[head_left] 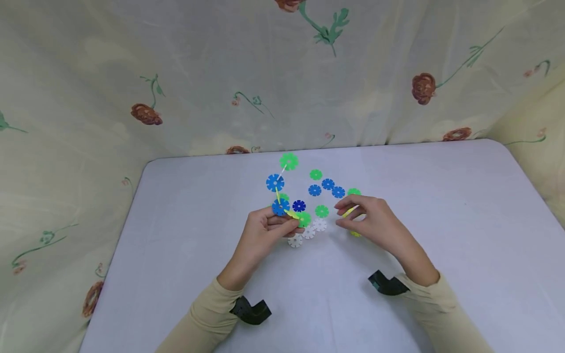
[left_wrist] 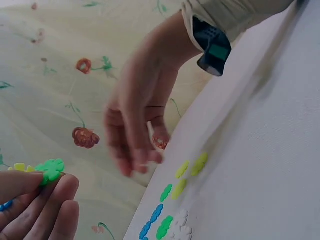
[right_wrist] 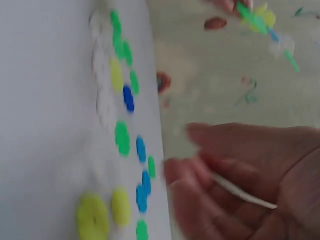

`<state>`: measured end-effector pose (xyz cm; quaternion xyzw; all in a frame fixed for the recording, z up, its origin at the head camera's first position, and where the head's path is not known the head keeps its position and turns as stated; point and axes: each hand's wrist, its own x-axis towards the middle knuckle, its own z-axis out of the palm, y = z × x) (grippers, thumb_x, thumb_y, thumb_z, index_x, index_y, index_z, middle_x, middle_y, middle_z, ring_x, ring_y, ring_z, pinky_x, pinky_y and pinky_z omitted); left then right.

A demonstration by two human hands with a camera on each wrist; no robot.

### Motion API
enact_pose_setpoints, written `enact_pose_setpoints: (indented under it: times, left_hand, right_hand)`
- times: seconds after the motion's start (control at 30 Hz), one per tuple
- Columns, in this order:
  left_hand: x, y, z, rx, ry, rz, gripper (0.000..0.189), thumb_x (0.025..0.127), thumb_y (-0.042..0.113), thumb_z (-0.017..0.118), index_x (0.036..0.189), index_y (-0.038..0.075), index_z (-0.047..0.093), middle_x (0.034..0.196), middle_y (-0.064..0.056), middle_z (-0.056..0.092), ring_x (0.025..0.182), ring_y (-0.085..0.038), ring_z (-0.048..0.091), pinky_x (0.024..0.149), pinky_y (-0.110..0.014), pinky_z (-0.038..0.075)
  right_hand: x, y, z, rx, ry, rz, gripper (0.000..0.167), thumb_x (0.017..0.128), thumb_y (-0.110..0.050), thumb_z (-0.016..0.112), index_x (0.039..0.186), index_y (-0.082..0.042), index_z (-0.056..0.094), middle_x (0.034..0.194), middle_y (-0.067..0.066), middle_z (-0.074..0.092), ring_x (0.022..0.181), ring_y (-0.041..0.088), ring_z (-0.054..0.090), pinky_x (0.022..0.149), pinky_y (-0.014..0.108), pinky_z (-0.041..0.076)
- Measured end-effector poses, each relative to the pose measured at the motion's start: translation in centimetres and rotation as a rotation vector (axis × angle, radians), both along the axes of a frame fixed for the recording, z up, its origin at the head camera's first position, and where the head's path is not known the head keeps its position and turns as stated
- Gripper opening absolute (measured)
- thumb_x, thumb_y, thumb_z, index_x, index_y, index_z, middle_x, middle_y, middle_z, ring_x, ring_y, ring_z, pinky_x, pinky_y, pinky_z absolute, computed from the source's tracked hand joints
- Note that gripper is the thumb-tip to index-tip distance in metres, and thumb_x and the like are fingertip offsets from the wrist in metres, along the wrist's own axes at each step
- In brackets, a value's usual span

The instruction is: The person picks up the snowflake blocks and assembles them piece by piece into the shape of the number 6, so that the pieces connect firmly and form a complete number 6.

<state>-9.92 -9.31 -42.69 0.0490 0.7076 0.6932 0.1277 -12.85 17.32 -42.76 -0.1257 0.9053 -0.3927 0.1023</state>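
My left hand (head_left: 265, 234) pinches a green notched disc (left_wrist: 51, 171) between thumb and fingers. That disc is the near end of a linked chain of flower-like plastic discs, with a yellow disc (head_left: 292, 214), blue discs (head_left: 275, 183) and a green disc (head_left: 289, 161) at its far end. Across from it, my right hand (head_left: 371, 218) hovers over the table with its fingers loosely bent, and no disc shows in its grasp. Below that hand lie several yellow discs (left_wrist: 199, 164). A thin pale strip (right_wrist: 245, 192) shows by the right palm; what it is I cannot tell.
Loose discs lie on the white table (head_left: 185, 284) between and beyond the hands: white discs (head_left: 309, 232), a dark blue disc (head_left: 298, 206), lighter blue discs (head_left: 328, 184) and green discs (head_left: 321, 211). A flowered curtain (head_left: 198, 73) hangs behind the table's far edge.
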Motion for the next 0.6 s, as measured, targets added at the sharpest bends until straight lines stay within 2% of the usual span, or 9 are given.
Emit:
enact_pose_setpoints:
  times: [0.13,0.23,0.37,0.47,0.6]
  left_hand:
    - [-0.1,0.0,0.1,0.014,0.007,0.002,0.015,0.097,0.006,0.071,0.109,-0.003,0.069,0.102,-0.021,0.079,0.091,-0.023,0.08,0.085,-0.033,0.065]
    - [-0.1,0.0,0.1,0.018,0.009,0.007,0.013,0.097,0.006,0.071,0.107,-0.003,0.069,0.102,-0.02,0.079,0.09,-0.021,0.08,0.085,-0.033,0.065]
    - [-0.1,0.0,0.2,0.023,0.006,0.01,0.013,0.097,0.006,0.071,0.107,-0.003,0.069,0.101,-0.02,0.079,0.09,-0.021,0.08,0.086,-0.033,0.065]
    - [-0.1,0.0,0.1,0.023,0.005,0.01,0.014,0.097,0.006,0.071,0.107,-0.004,0.069,0.101,-0.02,0.079,0.09,-0.021,0.08,0.086,-0.033,0.065]
    - [-0.1,0.0,0.0,0.024,-0.003,0.005,0.014,0.097,0.006,0.071,0.107,-0.003,0.069,0.101,-0.02,0.079,0.09,-0.021,0.08,0.086,-0.033,0.065]
  right_hand:
    - [-0.8,1.4,-0.3,0.225,-0.109,-0.029,0.033,0.087,-0.018,0.082,0.116,-0.004,0.073,0.106,0.012,0.074,0.094,0.025,0.067,0.077,0.037,0.056]
    - [-1.2,1.7,-0.7,0.322,-0.176,-0.022,0.035,0.085,-0.017,0.082,0.116,-0.002,0.072,0.106,0.013,0.072,0.095,0.028,0.062,0.081,0.042,0.053]
    - [-1.5,1.8,-1.1,0.345,-0.203,-0.003,0.031,0.085,-0.013,0.081,0.112,-0.001,0.072,0.105,0.014,0.071,0.095,0.028,0.061,0.081,0.042,0.054]
    - [-1.5,1.9,-1.2,0.333,-0.211,0.0,0.025,0.085,-0.012,0.081,0.106,-0.003,0.07,0.099,0.012,0.069,0.089,0.026,0.06,0.074,0.036,0.051]
    - [-1.5,2.1,-1.4,0.292,-0.171,0.02,0.019,0.085,-0.009,0.081,0.097,-0.006,0.066,0.088,0.008,0.066,0.08,0.022,0.056,0.067,0.03,0.045]
